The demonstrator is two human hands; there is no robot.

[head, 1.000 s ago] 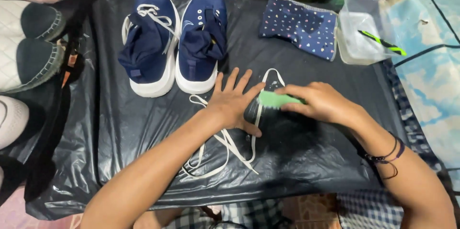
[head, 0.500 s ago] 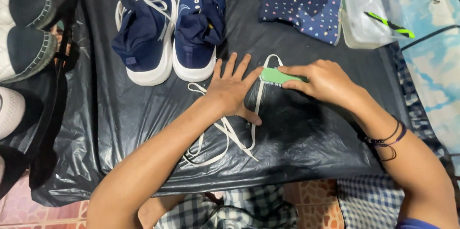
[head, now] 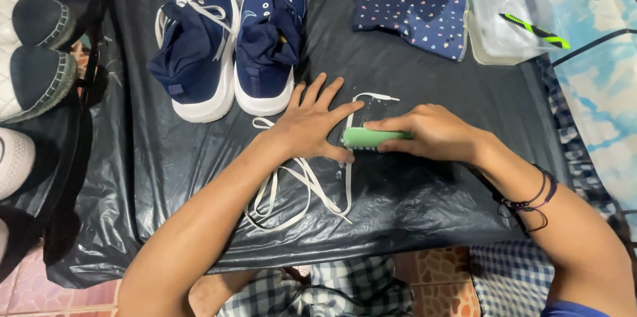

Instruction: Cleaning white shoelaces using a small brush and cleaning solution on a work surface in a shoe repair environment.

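On the black plastic sheet (head: 431, 204) covering the desk, a white shoelace (head: 348, 158) is pinned by the spread left hand (head: 312, 124); the green brush (head: 371, 136), gripped by the right hand (head: 431, 132), has been drawn leftward.

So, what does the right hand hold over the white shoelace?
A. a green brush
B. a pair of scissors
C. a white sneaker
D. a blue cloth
A: the right hand closes around a green brush pressed on the white shoelace, while the left hand lies flat beside it.
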